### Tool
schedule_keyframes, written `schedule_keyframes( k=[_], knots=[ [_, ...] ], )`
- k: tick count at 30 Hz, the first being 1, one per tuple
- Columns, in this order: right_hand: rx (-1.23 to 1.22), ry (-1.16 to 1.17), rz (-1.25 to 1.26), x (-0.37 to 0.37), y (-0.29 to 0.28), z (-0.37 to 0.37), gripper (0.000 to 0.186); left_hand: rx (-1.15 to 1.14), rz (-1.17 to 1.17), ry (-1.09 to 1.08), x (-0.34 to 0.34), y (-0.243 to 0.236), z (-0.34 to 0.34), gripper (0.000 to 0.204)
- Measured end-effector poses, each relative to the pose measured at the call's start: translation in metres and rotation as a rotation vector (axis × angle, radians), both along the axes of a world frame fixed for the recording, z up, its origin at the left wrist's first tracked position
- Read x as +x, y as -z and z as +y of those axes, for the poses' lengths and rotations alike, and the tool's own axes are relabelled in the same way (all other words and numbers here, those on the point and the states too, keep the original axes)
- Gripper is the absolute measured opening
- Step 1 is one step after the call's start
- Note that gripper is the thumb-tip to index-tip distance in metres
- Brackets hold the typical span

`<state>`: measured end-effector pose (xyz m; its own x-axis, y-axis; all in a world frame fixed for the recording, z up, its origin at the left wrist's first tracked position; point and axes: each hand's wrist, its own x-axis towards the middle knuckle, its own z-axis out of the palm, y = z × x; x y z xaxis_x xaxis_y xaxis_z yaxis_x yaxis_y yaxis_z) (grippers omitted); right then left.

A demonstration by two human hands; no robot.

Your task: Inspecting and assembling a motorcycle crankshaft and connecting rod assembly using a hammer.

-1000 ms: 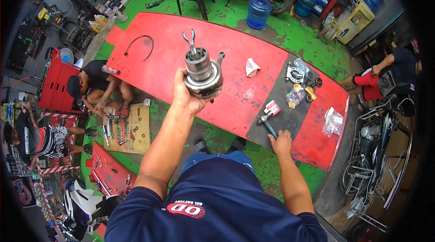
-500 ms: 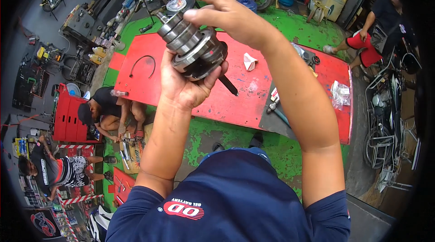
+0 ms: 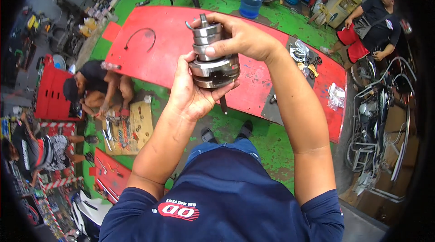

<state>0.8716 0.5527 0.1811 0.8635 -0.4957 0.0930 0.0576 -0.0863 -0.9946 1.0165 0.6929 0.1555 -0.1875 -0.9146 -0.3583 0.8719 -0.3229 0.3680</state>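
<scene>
Left hand (image 3: 192,96) cupped beneath, fingers wrapped round the lower disc of a shiny silver stacked-cylinder metal assembly (image 3: 215,69). Right hand (image 3: 247,40) curled about its upper cylinder, thumb pressed to the side. Assembly held up, roughly upright, seen against a red-painted surface (image 3: 170,38). Thin black curved cable (image 3: 146,28) lay leftward; translucent blue plastic jug (image 3: 251,2) stood beyond.

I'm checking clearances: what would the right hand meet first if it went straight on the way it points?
The right hand would likely meet the stepped metal part first; its thumb lies against that. Depth beyond, over the red tabletop, is unclear.
</scene>
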Motion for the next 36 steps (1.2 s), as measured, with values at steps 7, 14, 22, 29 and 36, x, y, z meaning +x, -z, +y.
schedule_keyframes(
  k=[7, 14, 22, 29, 36],
  knots=[
    [-0.24, -0.084, 0.125, 0.063, 0.069, 0.101, 0.092, 0.121, -0.09, -0.384, 0.047, 0.105, 0.089, 0.054],
    [-0.519, -0.384, -0.047, 0.088, 0.2, 0.242, 0.096, 0.246, -0.046, -0.811, 0.03, 0.239, 0.27, 0.044],
    [-0.14, -0.032, 0.489, 0.008, 0.414, 0.336, 0.03, 0.58, -0.038, -1.09, -0.063, 0.382, 0.44, 0.068],
    [-0.495, 0.444, 1.138, -0.112, 0.733, 0.245, 0.017, 0.64, 0.007, -0.919, -0.084, 0.523, 0.476, 0.074],
    [-0.717, 0.352, 1.513, -0.148, 0.921, 0.066, 0.068, 0.635, -0.054, -0.742, -0.053, 0.65, 0.448, 0.08]
  ],
)
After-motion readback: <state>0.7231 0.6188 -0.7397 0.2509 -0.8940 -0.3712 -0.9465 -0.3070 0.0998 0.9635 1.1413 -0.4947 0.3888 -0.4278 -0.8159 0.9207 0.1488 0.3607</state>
